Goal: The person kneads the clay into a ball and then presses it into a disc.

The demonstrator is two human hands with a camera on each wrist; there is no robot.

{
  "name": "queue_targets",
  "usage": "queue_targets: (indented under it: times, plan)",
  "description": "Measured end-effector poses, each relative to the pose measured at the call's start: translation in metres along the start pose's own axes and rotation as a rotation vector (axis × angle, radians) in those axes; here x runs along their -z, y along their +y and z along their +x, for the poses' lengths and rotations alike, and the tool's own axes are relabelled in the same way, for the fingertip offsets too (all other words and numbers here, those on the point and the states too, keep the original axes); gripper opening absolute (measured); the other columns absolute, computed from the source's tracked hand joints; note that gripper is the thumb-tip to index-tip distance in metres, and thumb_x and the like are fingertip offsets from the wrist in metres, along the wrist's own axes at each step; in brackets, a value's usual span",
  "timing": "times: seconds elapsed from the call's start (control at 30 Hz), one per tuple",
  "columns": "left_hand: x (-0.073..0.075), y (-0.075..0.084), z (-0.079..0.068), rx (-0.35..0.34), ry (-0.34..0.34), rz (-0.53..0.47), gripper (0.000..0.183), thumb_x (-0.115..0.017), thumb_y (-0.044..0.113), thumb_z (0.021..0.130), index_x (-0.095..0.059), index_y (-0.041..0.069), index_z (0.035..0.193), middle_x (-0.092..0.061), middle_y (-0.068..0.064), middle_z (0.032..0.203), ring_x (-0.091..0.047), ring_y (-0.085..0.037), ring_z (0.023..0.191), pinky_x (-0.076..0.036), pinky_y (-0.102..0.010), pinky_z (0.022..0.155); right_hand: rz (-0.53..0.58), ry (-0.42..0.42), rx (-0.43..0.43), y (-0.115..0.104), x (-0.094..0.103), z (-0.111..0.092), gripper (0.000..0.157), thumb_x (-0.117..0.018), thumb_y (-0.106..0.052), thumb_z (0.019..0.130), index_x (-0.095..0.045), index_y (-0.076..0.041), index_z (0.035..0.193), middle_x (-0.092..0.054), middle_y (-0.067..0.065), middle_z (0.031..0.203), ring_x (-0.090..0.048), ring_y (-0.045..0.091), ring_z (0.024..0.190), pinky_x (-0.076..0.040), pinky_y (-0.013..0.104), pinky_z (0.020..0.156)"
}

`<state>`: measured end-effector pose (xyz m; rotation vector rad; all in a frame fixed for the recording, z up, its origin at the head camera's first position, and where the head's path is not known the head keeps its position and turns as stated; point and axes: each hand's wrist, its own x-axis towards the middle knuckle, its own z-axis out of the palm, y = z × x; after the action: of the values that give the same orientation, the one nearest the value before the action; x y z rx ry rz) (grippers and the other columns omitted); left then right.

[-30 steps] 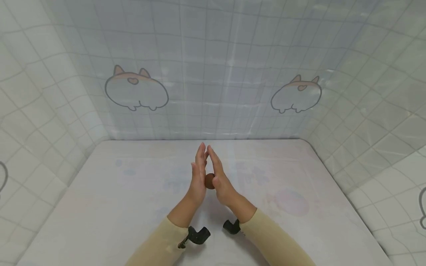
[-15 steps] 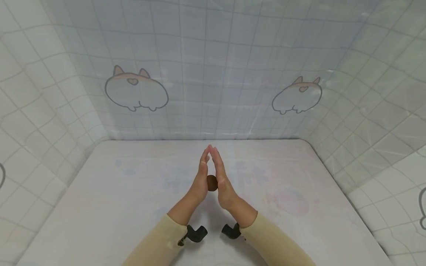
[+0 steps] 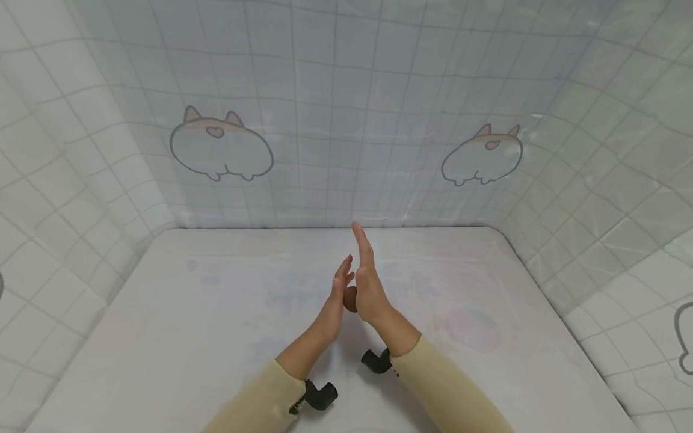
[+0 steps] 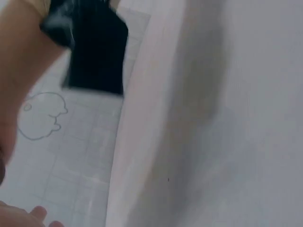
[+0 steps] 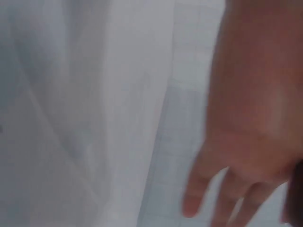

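Observation:
A small brown ball of a smooth, dough-like look sits between my two palms, above the table. My left hand presses it from the left with its fingers extended. From the other side my right hand presses it, fingers straight and pointing forward, reaching farther ahead than the left. In the right wrist view, spread fingers of the right hand show beside a dark edge of the ball. Only a sliver of the ball shows at the left border of the left wrist view.
A pale table with faint prints lies beneath the hands. Grid-patterned sheeting with animal drawings stands behind it and along both sides. A black angled piece is fixed at the left wrist, and a similar black piece at the right.
My right hand has slid forward and my left hand back, so their fingertips no longer meet. The ball has shifted slightly right and stays between the palms.

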<state>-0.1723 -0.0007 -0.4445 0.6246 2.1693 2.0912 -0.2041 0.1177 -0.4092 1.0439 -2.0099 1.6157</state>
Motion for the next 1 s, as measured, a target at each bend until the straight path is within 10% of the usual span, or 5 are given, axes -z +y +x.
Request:
queue_targets:
  times: [0.4,0.6,1.0]
  plan:
    - [0.002,0.016,-0.002,-0.21,0.003,-0.144,0.09,-0.005,0.075,0.096,0.004,0.014,0.161,0.007,-0.006,0.167,-0.003,-0.037,0.151,-0.001,-0.065,0.115,0.053,-0.147,-0.219,0.021,-0.002,-0.006,0.096,-0.01,-0.085,0.089,0.004,-0.024,0.162,0.004,0.003,0.167,-0.008,0.028,0.15,-0.018,0.071,0.109]
    - [0.008,0.024,0.004,-0.276,0.107,-0.106,0.09,-0.009,0.076,0.096,0.004,0.015,0.161,0.005,-0.005,0.167,-0.002,-0.036,0.152,-0.001,-0.065,0.115,0.061,-0.194,-0.189,0.016,-0.008,-0.008,0.096,-0.01,-0.083,0.091,0.003,-0.021,0.162,0.001,0.005,0.167,-0.019,0.027,0.147,-0.016,0.07,0.111]
    - [0.02,0.031,0.016,-0.258,0.24,0.008,0.095,-0.011,0.084,0.09,0.001,0.023,0.162,-0.005,-0.003,0.166,-0.005,-0.027,0.153,-0.004,-0.07,0.112,0.162,-0.246,0.019,0.006,-0.019,-0.02,0.094,-0.007,-0.076,0.096,0.007,-0.009,0.16,0.005,0.01,0.168,0.004,0.03,0.153,-0.008,0.05,0.121]
